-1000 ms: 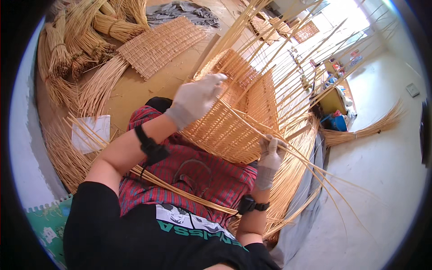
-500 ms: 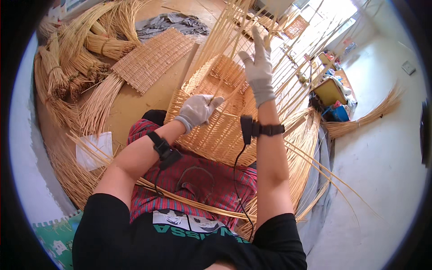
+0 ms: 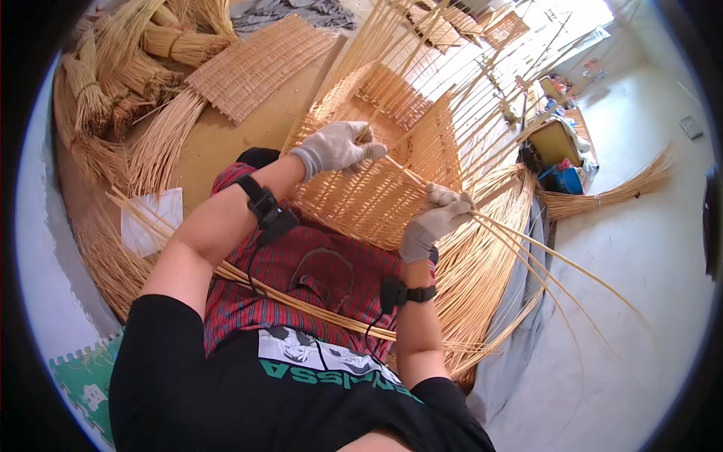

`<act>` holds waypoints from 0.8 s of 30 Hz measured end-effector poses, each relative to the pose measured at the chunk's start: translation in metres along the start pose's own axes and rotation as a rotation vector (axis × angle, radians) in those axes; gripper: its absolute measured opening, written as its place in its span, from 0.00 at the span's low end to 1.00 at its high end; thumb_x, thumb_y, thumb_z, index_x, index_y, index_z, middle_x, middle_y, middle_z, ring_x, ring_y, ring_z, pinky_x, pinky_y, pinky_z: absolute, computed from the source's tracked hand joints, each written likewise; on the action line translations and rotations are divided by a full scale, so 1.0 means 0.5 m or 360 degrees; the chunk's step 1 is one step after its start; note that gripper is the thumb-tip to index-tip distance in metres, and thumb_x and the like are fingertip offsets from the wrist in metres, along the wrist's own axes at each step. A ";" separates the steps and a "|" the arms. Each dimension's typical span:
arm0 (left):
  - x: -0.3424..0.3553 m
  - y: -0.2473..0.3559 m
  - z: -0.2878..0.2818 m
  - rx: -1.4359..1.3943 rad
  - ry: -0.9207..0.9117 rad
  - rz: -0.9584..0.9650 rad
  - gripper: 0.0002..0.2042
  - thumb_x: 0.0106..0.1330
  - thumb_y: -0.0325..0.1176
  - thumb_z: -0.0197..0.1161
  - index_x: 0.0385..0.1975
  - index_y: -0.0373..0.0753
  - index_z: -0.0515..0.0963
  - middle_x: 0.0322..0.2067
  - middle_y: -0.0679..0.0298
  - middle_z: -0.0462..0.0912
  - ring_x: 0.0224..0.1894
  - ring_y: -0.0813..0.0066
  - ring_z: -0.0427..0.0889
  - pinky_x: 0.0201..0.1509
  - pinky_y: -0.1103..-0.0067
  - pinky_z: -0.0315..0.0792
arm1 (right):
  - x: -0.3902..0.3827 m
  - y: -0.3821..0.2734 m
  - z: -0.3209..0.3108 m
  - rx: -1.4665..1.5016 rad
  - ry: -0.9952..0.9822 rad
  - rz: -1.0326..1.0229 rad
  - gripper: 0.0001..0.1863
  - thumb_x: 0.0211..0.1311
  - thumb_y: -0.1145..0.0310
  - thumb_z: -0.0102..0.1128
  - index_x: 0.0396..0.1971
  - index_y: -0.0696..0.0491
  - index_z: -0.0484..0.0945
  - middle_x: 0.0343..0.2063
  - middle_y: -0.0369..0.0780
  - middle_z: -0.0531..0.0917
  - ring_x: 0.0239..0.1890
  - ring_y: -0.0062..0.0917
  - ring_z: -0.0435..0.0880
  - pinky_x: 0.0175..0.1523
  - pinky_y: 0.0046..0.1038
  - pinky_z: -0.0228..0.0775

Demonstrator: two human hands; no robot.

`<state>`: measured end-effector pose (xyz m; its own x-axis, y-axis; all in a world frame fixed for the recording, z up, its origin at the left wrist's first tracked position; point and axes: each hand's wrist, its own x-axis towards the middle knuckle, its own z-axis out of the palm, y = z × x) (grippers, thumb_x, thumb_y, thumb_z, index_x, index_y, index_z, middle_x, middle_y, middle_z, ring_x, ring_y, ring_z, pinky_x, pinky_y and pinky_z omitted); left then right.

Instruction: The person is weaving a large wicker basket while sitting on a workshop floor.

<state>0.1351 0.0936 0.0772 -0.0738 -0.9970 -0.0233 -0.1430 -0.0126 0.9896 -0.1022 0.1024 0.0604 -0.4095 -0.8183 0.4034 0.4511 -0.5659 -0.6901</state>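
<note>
A woven wicker basket (image 3: 354, 207) tilts in front of my lap, with long upright stakes rising from its far and right sides. My left hand (image 3: 339, 147), in a pale glove, is closed at the near rim, its thumb and fingers pinching a thin wicker rod. Near the basket's right corner, my right hand (image 3: 437, 218), also gloved, is closed round wicker strands (image 3: 418, 179) that run along the rim. Several long rod ends (image 3: 561, 264) fan out to the right beyond this hand. The right fingertips partly hide the corner.
Wicker bundles (image 3: 181, 45) lie at the far left beside a flat woven panel (image 3: 256, 64). A loose heap of rods (image 3: 489, 248) lies to the right, and more rods (image 3: 301, 307) cross my lap. Past the basket stand a chair (image 3: 553, 143) and a blue container (image 3: 561, 179).
My right hand has come down from above the basket to its near right corner and closed on the strands. My left hand has moved slightly up and right with the basket rim.
</note>
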 end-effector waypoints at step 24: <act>-0.029 0.143 0.113 0.0718 0.0563 0.0598 0.16 0.78 0.38 0.65 0.59 0.37 0.79 0.45 0.55 0.92 0.38 0.63 0.93 0.34 0.70 0.85 | 0.076 -0.089 -0.093 0.0317 0.0062 0.0401 0.09 0.82 0.71 0.56 0.55 0.48 0.70 0.39 0.42 0.88 0.43 0.33 0.91 0.50 0.41 0.88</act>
<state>0.0701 0.1113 0.1401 0.1168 -0.8934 0.4337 -0.5736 0.2958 0.7639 -0.1745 0.1010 0.0785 -0.2936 -0.9329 0.2085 0.6868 -0.3576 -0.6328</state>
